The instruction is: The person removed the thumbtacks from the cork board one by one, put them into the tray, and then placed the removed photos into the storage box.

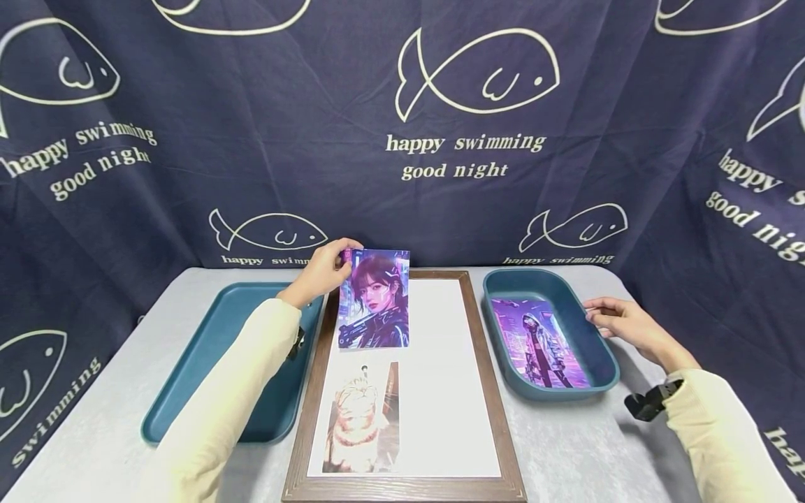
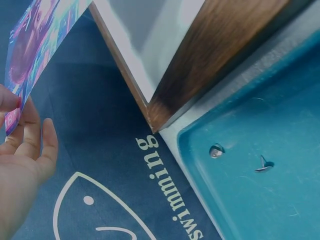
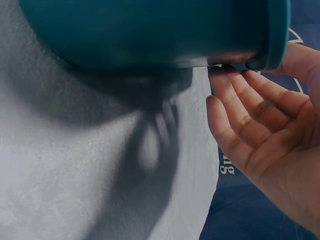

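Observation:
My left hand [image 1: 323,271] pinches a purple-blue picture card [image 1: 375,300] at its upper left corner, thumb on one face and fingers behind. The card shows a figure with dark hair and overlaps the upper left of a white board in a brown wooden frame [image 1: 468,349]. Lower on the board lies a cat photo [image 1: 358,426], with a small dark thing at its top edge. My right hand [image 1: 635,332] holds the right rim of a deep blue-green container [image 1: 566,279], fingertips against the outer wall. Inside the container lies another purple picture card [image 1: 541,342].
A shallow blue-green tray [image 1: 214,349] stands left of the frame, partly under my left sleeve. Two small metal thumbtacks [image 2: 263,165] lie in it. Behind the grey-covered table [image 1: 566,447] hangs a dark blue curtain [image 1: 352,140] with fish drawings and lettering.

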Demonstrator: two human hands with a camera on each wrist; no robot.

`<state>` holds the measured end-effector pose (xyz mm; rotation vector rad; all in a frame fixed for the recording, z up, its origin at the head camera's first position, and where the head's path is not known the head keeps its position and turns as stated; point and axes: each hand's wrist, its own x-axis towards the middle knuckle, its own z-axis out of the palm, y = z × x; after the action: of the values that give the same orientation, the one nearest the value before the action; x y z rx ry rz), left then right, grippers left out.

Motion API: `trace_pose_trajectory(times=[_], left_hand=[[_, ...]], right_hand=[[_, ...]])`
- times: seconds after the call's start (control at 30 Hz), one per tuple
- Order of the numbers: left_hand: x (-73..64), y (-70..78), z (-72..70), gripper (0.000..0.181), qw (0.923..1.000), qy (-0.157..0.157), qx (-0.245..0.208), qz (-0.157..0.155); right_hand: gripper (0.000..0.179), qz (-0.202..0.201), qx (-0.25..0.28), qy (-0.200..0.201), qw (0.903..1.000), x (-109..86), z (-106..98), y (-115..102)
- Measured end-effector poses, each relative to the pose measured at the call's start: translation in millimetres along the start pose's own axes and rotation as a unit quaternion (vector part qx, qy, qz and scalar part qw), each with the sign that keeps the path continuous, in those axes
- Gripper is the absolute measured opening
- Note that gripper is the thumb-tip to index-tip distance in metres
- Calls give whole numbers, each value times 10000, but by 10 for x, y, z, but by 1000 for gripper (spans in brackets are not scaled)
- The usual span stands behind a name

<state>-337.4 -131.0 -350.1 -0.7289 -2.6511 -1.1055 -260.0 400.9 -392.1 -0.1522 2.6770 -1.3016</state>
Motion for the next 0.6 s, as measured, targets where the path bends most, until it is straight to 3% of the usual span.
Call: trace_pose_trajectory(times=[0.23, 0.6], left_hand=[[53, 58, -34, 31, 9996, 115, 29, 261], [156, 213, -31, 32, 9991, 59, 84, 401]], right_hand=[[43, -31, -22, 11, 10000, 0, -1, 4], [42, -133, 173, 68, 9997, -24, 0, 24]])
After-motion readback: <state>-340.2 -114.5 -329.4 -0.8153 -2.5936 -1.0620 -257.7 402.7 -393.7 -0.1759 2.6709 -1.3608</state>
